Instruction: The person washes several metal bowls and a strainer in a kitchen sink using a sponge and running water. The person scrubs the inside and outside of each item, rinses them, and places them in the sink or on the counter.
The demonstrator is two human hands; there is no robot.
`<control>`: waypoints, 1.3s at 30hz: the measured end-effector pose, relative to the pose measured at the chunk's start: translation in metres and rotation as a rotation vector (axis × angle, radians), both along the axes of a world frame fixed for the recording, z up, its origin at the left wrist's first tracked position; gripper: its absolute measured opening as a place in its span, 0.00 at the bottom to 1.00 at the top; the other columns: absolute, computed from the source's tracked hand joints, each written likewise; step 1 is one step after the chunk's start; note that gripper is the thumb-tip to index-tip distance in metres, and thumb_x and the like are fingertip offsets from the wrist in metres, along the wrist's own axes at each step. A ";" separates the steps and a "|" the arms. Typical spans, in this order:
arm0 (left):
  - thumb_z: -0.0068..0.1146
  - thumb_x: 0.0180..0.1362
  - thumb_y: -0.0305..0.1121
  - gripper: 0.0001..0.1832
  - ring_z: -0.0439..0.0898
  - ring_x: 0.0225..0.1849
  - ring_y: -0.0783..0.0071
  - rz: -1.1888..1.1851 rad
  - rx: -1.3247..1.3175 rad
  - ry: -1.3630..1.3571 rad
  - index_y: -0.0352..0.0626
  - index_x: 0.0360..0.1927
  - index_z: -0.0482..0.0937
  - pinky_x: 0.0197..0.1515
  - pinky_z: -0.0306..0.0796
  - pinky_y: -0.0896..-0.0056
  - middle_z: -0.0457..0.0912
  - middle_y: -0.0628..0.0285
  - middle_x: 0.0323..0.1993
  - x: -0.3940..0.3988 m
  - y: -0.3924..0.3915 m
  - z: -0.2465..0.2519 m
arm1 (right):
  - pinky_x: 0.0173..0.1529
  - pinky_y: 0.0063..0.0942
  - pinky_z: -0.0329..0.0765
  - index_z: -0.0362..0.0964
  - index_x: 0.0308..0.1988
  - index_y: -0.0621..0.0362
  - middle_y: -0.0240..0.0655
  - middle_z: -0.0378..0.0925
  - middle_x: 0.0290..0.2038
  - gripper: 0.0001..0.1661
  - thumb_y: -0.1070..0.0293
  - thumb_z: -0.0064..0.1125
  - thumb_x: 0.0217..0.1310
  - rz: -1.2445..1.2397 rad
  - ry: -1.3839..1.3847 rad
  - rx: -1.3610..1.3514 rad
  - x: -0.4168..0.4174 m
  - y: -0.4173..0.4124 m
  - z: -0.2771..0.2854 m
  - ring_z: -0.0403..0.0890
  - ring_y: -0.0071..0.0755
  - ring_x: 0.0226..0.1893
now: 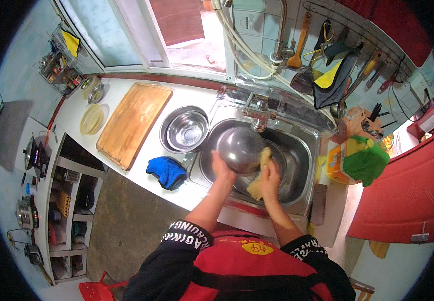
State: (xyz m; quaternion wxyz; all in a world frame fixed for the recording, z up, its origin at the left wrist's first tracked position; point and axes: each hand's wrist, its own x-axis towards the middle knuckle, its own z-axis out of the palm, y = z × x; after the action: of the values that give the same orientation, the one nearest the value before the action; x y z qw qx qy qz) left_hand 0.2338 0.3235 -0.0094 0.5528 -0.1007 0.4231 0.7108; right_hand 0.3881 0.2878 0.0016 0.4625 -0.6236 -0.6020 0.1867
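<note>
A metal bowl [240,150] is tilted over the stainless steel sink [301,165], its rounded outside facing up. My left hand [222,168] grips its near left edge. In my right hand [270,178] is a yellowish cloth [255,188], pressed against the bowl's right side. Another round metal vessel [280,161] lies in the sink beneath them, partly hidden. The faucet [259,113] stands at the sink's back edge. Left of the sink, nested metal bowls [187,131] rest on the white counter, with a crumpled blue cloth [166,172] nearer to me.
A wooden cutting board [134,124] and a yellowish plastic basket [92,119] lie farther left. Right of the sink stands an orange container [335,161] with a green cloth [365,160] over it. Utensils and a grey-yellow cloth [333,81] hang on the tiled wall.
</note>
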 end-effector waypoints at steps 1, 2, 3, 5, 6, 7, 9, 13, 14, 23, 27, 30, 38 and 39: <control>0.35 0.61 0.56 0.30 0.69 0.52 0.58 -0.108 0.013 0.050 0.38 0.53 0.66 0.54 0.63 0.52 0.68 0.55 0.53 -0.002 -0.001 0.002 | 0.48 0.35 0.69 0.68 0.47 0.63 0.46 0.74 0.41 0.18 0.66 0.48 0.57 -0.019 0.132 -0.068 0.009 0.007 -0.016 0.74 0.49 0.42; 0.35 0.61 0.55 0.30 0.70 0.50 0.59 -0.217 0.025 0.098 0.38 0.53 0.66 0.53 0.64 0.52 0.69 0.55 0.52 -0.003 -0.002 0.007 | 0.44 0.34 0.70 0.69 0.46 0.62 0.45 0.76 0.36 0.18 0.65 0.48 0.57 -0.087 0.242 -0.165 0.019 0.019 -0.026 0.77 0.46 0.38; 0.36 0.61 0.55 0.30 0.71 0.49 0.60 -0.325 0.036 0.144 0.37 0.52 0.67 0.52 0.65 0.53 0.70 0.54 0.51 -0.003 -0.004 0.014 | 0.44 0.33 0.70 0.70 0.46 0.61 0.45 0.77 0.36 0.18 0.64 0.48 0.57 -0.046 0.306 -0.253 0.029 0.028 -0.024 0.77 0.45 0.37; 0.36 0.61 0.54 0.29 0.74 0.38 0.65 -0.442 0.031 0.395 0.34 0.43 0.72 0.41 0.69 0.62 0.75 0.57 0.39 0.004 -0.006 0.036 | 0.43 0.33 0.70 0.70 0.46 0.59 0.45 0.77 0.36 0.18 0.63 0.48 0.58 0.032 0.428 -0.425 0.046 0.044 -0.013 0.77 0.42 0.37; 0.37 0.61 0.54 0.29 0.73 0.35 0.67 -0.517 0.054 0.580 0.34 0.40 0.74 0.38 0.68 0.64 0.75 0.58 0.35 -0.002 -0.004 0.028 | 0.41 0.34 0.70 0.71 0.45 0.59 0.45 0.77 0.36 0.18 0.63 0.48 0.57 0.056 0.387 -0.409 0.044 0.045 0.002 0.77 0.45 0.36; 0.37 0.61 0.54 0.30 0.73 0.31 0.69 -0.595 0.079 0.760 0.33 0.36 0.76 0.35 0.68 0.66 0.76 0.59 0.31 -0.006 -0.001 0.018 | 0.41 0.35 0.71 0.71 0.44 0.59 0.45 0.77 0.36 0.17 0.63 0.48 0.56 0.072 0.254 -0.319 0.041 0.045 0.012 0.77 0.46 0.35; 0.37 0.61 0.55 0.32 0.66 0.22 0.76 -0.739 0.172 1.209 0.32 0.24 0.76 0.25 0.62 0.68 0.71 0.65 0.18 -0.002 0.001 0.022 | 0.41 0.36 0.71 0.71 0.41 0.60 0.44 0.76 0.35 0.15 0.65 0.48 0.54 0.096 -0.013 -0.140 0.034 0.044 0.025 0.76 0.49 0.34; 0.36 0.60 0.55 0.34 0.63 0.19 0.76 -0.818 0.115 1.266 0.30 0.18 0.71 0.23 0.59 0.65 0.67 0.64 0.12 0.009 -0.008 0.060 | 0.47 0.39 0.69 0.72 0.38 0.56 0.38 0.72 0.42 0.12 0.70 0.51 0.49 0.129 -0.299 0.101 0.000 0.022 0.057 0.71 0.48 0.44; 0.36 0.60 0.56 0.34 0.63 0.19 0.76 -0.820 0.078 1.205 0.30 0.18 0.71 0.23 0.59 0.65 0.67 0.64 0.12 0.009 -0.006 0.051 | 0.48 0.40 0.68 0.72 0.39 0.55 0.37 0.71 0.44 0.13 0.70 0.52 0.49 0.190 -0.355 0.127 -0.011 0.015 0.065 0.70 0.47 0.45; 0.54 0.56 0.42 0.17 0.71 0.25 0.84 -0.755 0.137 0.846 0.35 0.31 0.79 0.28 0.66 0.80 0.77 0.67 0.26 -0.026 -0.022 0.025 | 0.42 0.32 0.71 0.72 0.42 0.56 0.38 0.75 0.38 0.15 0.68 0.53 0.52 0.237 0.051 -0.359 0.032 0.044 0.010 0.75 0.44 0.36; 0.53 0.56 0.44 0.18 0.60 0.18 0.89 -0.742 0.144 1.035 0.43 0.18 0.73 0.19 0.53 0.81 0.66 0.78 0.15 -0.050 -0.017 0.118 | 0.39 0.27 0.70 0.71 0.45 0.59 0.33 0.76 0.35 0.17 0.64 0.53 0.55 0.087 0.473 -0.583 0.054 0.037 -0.035 0.74 0.31 0.34; 0.53 0.57 0.42 0.15 0.63 0.16 0.87 -0.649 0.169 1.271 0.40 0.24 0.77 0.17 0.56 0.82 0.68 0.74 0.13 -0.091 -0.013 0.147 | 0.40 0.25 0.69 0.71 0.45 0.61 0.31 0.75 0.36 0.19 0.63 0.54 0.55 -0.014 0.739 -0.686 0.060 0.021 -0.034 0.73 0.26 0.35; 0.49 0.56 0.42 0.14 0.73 0.24 0.51 -0.498 0.071 2.287 0.43 0.21 0.70 0.24 0.65 0.58 0.73 0.53 0.20 -0.144 0.036 0.122 | 0.42 0.24 0.68 0.71 0.45 0.63 0.33 0.75 0.38 0.20 0.64 0.55 0.54 -0.038 0.721 -0.803 0.074 0.011 -0.085 0.73 0.26 0.38; 0.51 0.56 0.40 0.12 0.72 0.21 0.54 -0.446 0.128 2.336 0.44 0.24 0.71 0.23 0.64 0.61 0.71 0.56 0.17 -0.148 0.036 0.109 | 0.42 0.23 0.68 0.71 0.46 0.62 0.33 0.75 0.38 0.20 0.64 0.55 0.53 -0.026 0.694 -0.796 0.073 0.010 -0.082 0.73 0.25 0.38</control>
State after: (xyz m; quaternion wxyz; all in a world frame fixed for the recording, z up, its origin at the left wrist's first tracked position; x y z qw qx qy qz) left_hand 0.0858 0.3592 0.0999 -0.0514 0.7113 0.6425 0.2803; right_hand 0.4612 0.2980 -0.0801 0.3642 -0.6598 -0.2881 0.5908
